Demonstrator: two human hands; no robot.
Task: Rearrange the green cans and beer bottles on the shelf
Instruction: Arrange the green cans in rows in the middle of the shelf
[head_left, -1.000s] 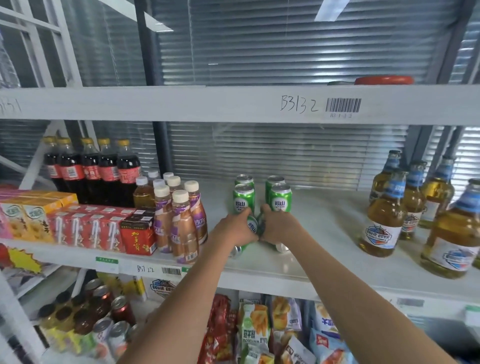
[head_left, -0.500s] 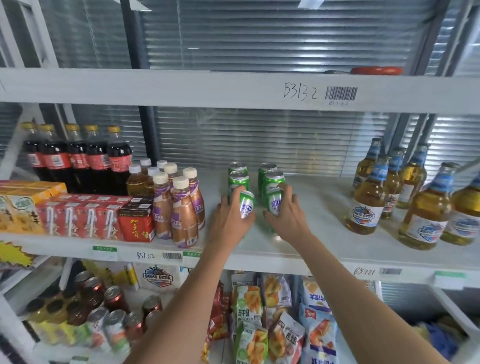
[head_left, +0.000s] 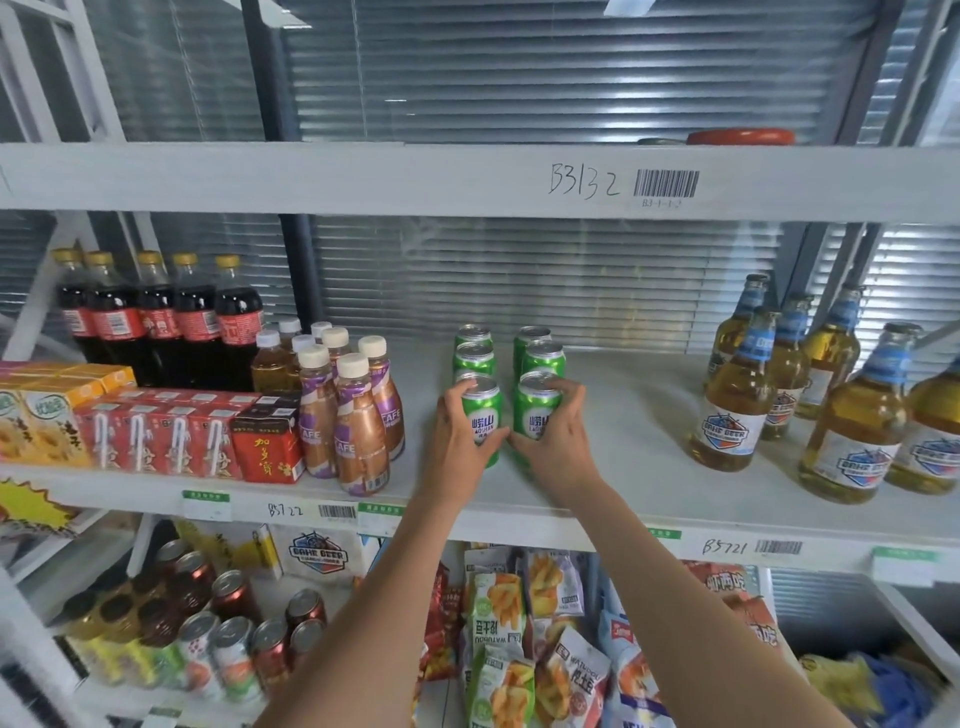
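Green cans stand in two rows on the middle shelf (head_left: 634, 467). My left hand (head_left: 457, 447) grips the front can of the left row (head_left: 482, 415), which stands upright. My right hand (head_left: 558, 441) grips the front can of the right row (head_left: 537, 410), also upright. Behind them stand more green cans (head_left: 543, 358), one behind another. Several amber beer bottles with blue neck labels (head_left: 737, 410) stand loosely grouped at the right end of the same shelf.
Brown cafe bottles (head_left: 361, 426) stand just left of the cans, with cola bottles (head_left: 182, 322) and red drink cartons (head_left: 156, 436) further left. Bare shelf lies between cans and beer. The upper shelf beam (head_left: 363, 176) runs overhead. Snack bags (head_left: 519, 623) and cans fill the shelf below.
Both hands have set their tilted cans upright at the front of the two rows. A second ago they were lower, at the shelf's front, holding the cans on their sides.
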